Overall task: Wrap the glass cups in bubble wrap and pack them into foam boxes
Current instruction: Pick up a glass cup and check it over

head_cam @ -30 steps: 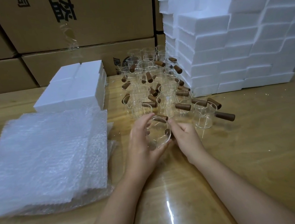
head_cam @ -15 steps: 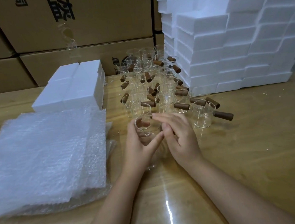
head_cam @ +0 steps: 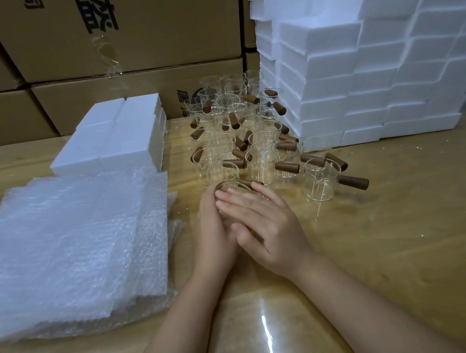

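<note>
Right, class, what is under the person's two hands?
A glass cup: only its rim and brown handle show beyond the right hand and left hand. Its body is covered.

I'm looking into a packing room in a warehouse. Brown cardboard cartons [head_cam: 131, 27] with printed lettering are stacked along the back like a wall. On the wooden bench [head_cam: 410, 242] everything comes in bulk: white foam boxes [head_cam: 374, 71] piled high on the right, a thick pile of bubble wrap [head_cam: 66, 240] sheets on the left, and a crowd of identical glass cups [head_cam: 251, 141] between them.
</note>
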Tool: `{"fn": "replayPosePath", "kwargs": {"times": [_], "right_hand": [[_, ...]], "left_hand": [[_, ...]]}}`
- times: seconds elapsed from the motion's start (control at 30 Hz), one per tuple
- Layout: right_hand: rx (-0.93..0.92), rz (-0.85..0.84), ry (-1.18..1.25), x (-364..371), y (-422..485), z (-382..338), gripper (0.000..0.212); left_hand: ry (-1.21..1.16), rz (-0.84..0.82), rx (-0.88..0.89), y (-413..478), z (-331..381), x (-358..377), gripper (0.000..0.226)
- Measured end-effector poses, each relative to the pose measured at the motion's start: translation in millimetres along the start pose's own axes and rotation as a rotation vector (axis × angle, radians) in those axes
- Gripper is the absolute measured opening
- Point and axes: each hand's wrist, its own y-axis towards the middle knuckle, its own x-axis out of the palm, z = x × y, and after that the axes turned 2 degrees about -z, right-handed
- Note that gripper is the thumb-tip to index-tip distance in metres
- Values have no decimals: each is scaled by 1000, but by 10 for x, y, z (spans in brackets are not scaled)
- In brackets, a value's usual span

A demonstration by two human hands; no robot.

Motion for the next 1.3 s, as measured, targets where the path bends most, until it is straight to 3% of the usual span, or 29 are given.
{"fn": "replayPosePath", "kwargs": {"times": [0.17,0.37,0.57,0.93,1.3], "right_hand": [[72,-20,-17,9,2,7,41],[225,-38,-92,-20,-6,71,50],[270,-23,-55,-22,-7,79,58],[196,-13,42,16,-14,80,41],[168,-12,85,16,-19,44,29]], "left_hand": [[77,2,115,-7,62,13,34],[118,-17,248,-51,136,23,59],[56,71,188,-35,96,17,67],[-105,263,0,43,24,-6,63],[8,145,82,-3,46,3,63]]}}
